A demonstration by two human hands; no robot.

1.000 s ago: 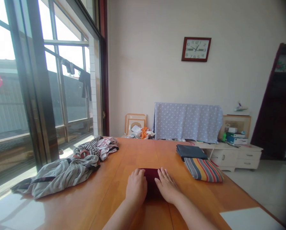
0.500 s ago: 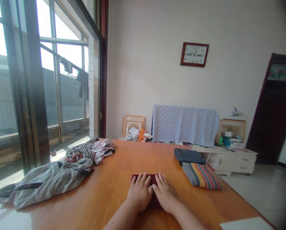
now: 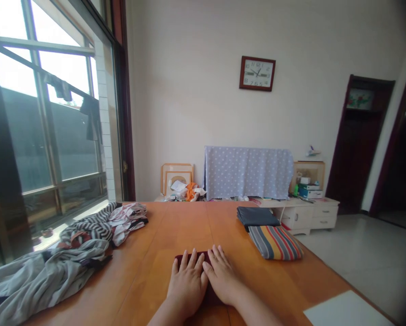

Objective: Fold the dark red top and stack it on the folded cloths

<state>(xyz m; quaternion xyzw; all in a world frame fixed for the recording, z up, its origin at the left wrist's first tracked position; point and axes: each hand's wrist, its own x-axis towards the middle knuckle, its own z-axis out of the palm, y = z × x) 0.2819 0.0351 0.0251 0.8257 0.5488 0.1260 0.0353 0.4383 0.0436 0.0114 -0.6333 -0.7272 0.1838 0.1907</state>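
Note:
A dark maroon folded cloth (image 3: 212, 296) lies on the wooden table (image 3: 148, 271) in front of me, mostly covered by my hands. My left hand (image 3: 188, 283) rests flat on its left part with the fingers spread. On the right part lies my right hand (image 3: 222, 277), palm down, fingers stretched forward. The two thumbs are close together near the middle of the cloth. Neither hand grips anything.
Rumpled clothes lie at the left: a grey garment (image 3: 53, 280), a striped one (image 3: 90, 224) and a pink-white one (image 3: 126, 219). At the right are a folded dark cloth (image 3: 257, 216), a folded striped cloth (image 3: 276, 243) and a white sheet (image 3: 349, 310).
The view has turned to the right, so the scene sits further left. Both hands stay flat on the maroon cloth, with little change in their pose.

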